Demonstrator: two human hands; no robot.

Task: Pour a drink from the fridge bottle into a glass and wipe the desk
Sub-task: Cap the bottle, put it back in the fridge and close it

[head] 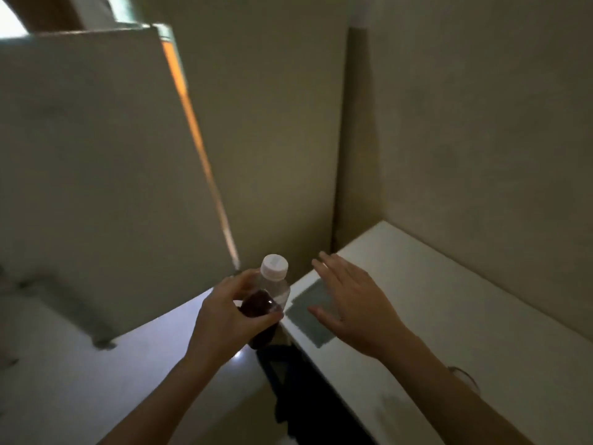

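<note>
My left hand (pixel 224 311) grips a clear plastic bottle (pixel 268 297) with a white cap and dark red drink in its lower part, held upright near the desk's corner. My right hand (pixel 351 308) hovers open, fingers spread, over a grey cloth (pixel 308 319) that lies flat on the white desk (pixel 449 316). The rim of a glass (pixel 465 375) peeks out behind my right forearm; most of it is hidden.
The fridge (pixel 96 155) stands at the left, its door ajar with an orange glow along the edge. Walls close off the desk at the back and right. A dark gap runs between the pale floor and the desk.
</note>
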